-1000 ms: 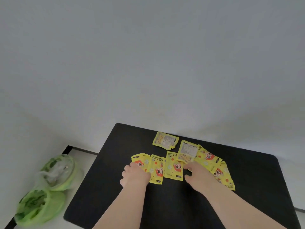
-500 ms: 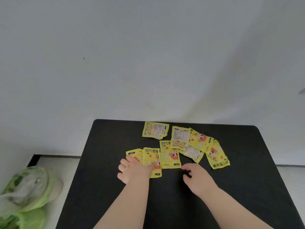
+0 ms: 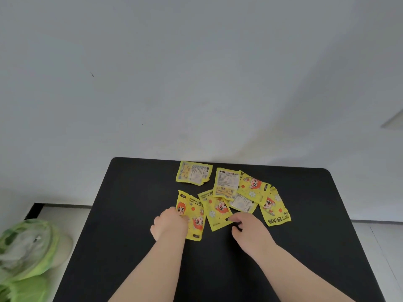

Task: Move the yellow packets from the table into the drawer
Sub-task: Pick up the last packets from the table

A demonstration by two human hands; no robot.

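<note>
Several yellow packets lie in a loose cluster on the black table [image 3: 130, 214], some face up with a red cartoon figure and some showing the printed back. My left hand [image 3: 170, 223] grips the left edge of the leftmost yellow packet [image 3: 194, 216], its fingers curled over it. My right hand [image 3: 248, 231] hovers with loosely curled fingers, the index tip touching the lower right corner of the middle packet [image 3: 217, 211]. One packet [image 3: 194, 172] lies apart near the table's far edge. No drawer is in view.
A white wall rises right behind the table's far edge. Green and clear plastic bags [image 3: 28, 251] sit on the pale floor at the lower left. The table's near half and its left and right sides are bare black surface.
The view swung left, then settled. My right hand drew back off the right-hand packets to the middle packet's corner. The leftmost packets shifted and tilted under my left hand.
</note>
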